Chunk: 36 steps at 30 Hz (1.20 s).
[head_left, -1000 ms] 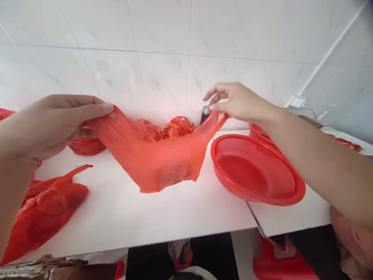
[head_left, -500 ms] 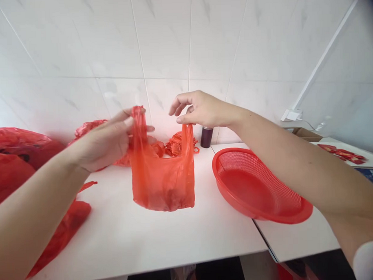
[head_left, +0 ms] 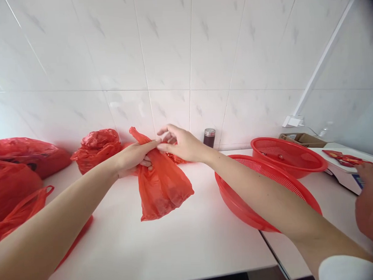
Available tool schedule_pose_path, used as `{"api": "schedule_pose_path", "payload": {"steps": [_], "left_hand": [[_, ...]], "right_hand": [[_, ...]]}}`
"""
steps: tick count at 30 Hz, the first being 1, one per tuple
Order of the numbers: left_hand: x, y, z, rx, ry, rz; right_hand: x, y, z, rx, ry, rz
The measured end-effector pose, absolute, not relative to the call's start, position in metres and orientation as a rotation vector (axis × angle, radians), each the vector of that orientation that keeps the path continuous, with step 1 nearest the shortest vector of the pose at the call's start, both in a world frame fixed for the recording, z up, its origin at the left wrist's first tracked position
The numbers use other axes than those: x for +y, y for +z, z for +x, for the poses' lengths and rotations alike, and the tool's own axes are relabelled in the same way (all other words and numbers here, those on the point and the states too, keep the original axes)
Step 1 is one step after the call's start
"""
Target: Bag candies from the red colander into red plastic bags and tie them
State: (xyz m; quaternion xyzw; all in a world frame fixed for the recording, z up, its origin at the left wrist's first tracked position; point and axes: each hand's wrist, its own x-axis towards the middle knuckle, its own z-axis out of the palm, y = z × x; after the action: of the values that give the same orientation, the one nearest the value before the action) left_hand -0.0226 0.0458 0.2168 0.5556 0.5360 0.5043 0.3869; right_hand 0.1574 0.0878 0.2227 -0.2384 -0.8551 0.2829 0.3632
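Observation:
A red plastic bag (head_left: 165, 185) hangs tilted over the white table, its top gathered and some contents bulging faintly at the bottom. My left hand (head_left: 135, 158) is closed round the gathered neck, and one handle end sticks up above it. My right hand (head_left: 182, 143) is at the right side of the neck, thumb and fingers curled close to the bag; whether they pinch any of the plastic is too small to tell.
Full red bags (head_left: 13, 187) lie at the left, with a bundle of bags (head_left: 98, 149) behind. A dark flask (head_left: 209, 138) stands by the wall. Red baskets (head_left: 237, 197) sit at the right, near a scale (head_left: 343, 173) with red packets and another person's hand (head_left: 370, 190).
The bag, earlier hanging spread by its two handles, is now gathered and tilted in my left hand. Another basket and a person's hand have come into view at the right.

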Motion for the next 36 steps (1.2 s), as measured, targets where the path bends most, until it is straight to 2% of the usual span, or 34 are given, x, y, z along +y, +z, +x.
{"api": "schedule_pose_path", "payload": {"steps": [3,8,11,14,18,23,26,29,32,36], "left_hand": [[0.041,0.213,-0.025,1.219,0.938,1.353],[0.035,0.209,-0.030,1.057,0.831,1.581],[0.032,0.207,-0.026,1.134,0.778,1.720],[0.029,0.200,-0.019,1.229,0.808,1.856],[0.029,0.179,-0.015,1.440,1.019,2.404],[0.024,0.162,-0.015,1.498,1.148,2.729],[0.019,0.160,-0.016,1.479,1.009,2.660],[0.011,0.154,-0.026,1.560,0.848,2.588],[-0.006,0.134,-0.046,1.659,0.773,2.512],[-0.040,0.099,-0.065,1.589,0.697,2.465]], "right_hand": [[0.083,0.205,0.171,-2.122,0.879,-0.616],[0.050,0.196,0.181,-2.008,1.101,-0.342],[0.048,0.182,0.177,-1.855,1.123,-0.360],[0.064,0.157,0.166,-1.751,1.165,-0.475],[0.079,0.130,0.153,-1.692,1.469,-0.415],[0.077,0.126,0.154,-1.612,1.672,-0.277],[0.074,0.129,0.159,-1.748,1.499,-0.366],[0.077,0.125,0.165,-1.908,1.084,-0.573],[0.094,0.107,0.171,-1.937,0.742,-0.793],[0.128,0.074,0.170,-1.917,0.525,-1.156]]}}
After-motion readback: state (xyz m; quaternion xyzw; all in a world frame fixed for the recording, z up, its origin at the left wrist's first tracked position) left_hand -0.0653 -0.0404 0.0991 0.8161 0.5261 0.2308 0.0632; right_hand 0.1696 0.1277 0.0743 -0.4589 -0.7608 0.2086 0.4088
